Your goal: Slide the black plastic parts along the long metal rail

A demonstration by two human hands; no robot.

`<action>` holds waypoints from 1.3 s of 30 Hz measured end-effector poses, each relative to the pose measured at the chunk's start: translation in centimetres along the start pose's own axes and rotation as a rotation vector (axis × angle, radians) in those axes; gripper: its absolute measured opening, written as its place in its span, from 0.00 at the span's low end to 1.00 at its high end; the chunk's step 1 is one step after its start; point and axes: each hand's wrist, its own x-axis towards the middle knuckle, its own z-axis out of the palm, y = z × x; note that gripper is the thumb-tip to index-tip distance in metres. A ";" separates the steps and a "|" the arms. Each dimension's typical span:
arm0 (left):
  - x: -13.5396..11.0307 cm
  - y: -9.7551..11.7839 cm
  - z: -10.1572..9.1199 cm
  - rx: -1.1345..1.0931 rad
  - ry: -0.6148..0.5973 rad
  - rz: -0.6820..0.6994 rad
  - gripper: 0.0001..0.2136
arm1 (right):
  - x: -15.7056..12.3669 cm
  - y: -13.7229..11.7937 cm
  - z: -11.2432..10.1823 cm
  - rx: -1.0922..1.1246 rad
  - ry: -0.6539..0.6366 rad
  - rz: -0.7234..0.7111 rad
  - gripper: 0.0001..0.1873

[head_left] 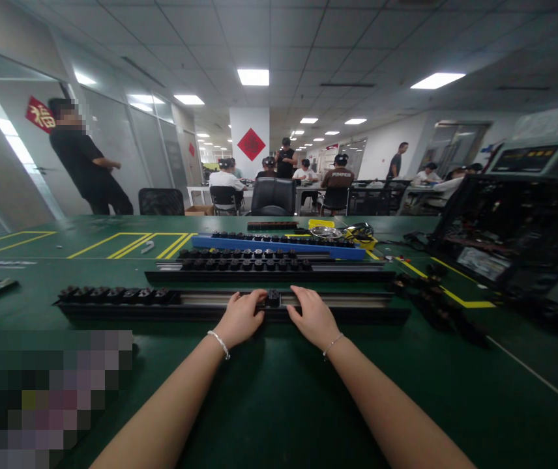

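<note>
A long black rail (357, 314) with a pale metal channel lies across the table in front of me. Its left part carries a row of several black blocks (127, 294). One single small black block (273, 298) sits in the channel near the middle, between my hands. My left hand (243, 317) grips the rail just left of this block, thumb at the front and fingers over the top, fingertips close to the block's side. To the right of the block, my right hand (314, 315) holds the rail in a similar way, with a small gap to the block.
Behind lie another black rail with blocks (247, 265) and a blue rail (308, 247). Further back are a metal dish (325, 232) and cables (362, 231). An opened computer case (508, 228) stands at right, near dark loose parts (440, 299). People sit and stand beyond the green table (279, 404).
</note>
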 end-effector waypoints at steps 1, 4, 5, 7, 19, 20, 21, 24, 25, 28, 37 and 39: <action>0.0 0.0 0.1 0.007 0.004 -0.001 0.20 | 0.1 -0.2 0.2 0.007 -0.001 -0.002 0.24; -0.1 0.1 0.2 0.028 0.010 -0.005 0.20 | 0.4 -0.8 0.6 0.026 -0.008 0.003 0.24; -0.1 0.2 0.2 0.034 0.011 -0.003 0.20 | 0.5 -1.0 0.8 0.032 -0.011 0.006 0.24; -0.1 0.2 0.2 0.045 0.012 0.007 0.21 | 0.7 -1.3 1.2 0.042 -0.013 0.009 0.24; -0.1 0.2 0.5 0.089 0.003 0.068 0.24 | 1.1 -2.5 2.4 0.074 0.028 0.083 0.22; -0.2 0.3 0.5 0.095 -0.004 0.075 0.25 | 1.1 -2.6 2.4 0.072 0.035 0.090 0.22; -0.2 0.3 0.5 0.101 -0.013 0.084 0.25 | 1.1 -2.6 2.4 0.071 0.041 0.096 0.21; -0.2 0.4 0.4 0.120 -0.038 0.107 0.25 | 1.3 -2.8 2.4 0.063 0.050 0.127 0.20; -0.2 0.4 0.5 0.128 -0.043 0.114 0.26 | 1.4 -2.9 2.4 0.059 0.048 0.139 0.19; -0.3 0.2 0.7 0.146 -0.040 0.140 0.26 | 1.6 -2.9 2.3 0.050 0.036 0.169 0.17; -0.6 0.5 1.0 0.170 -0.022 0.229 0.28 | 1.7 -2.3 2.4 -0.002 0.084 0.219 0.14; -0.8 0.6 1.1 0.179 -0.008 0.238 0.28 | 1.6 -2.2 2.3 -0.007 0.103 0.223 0.14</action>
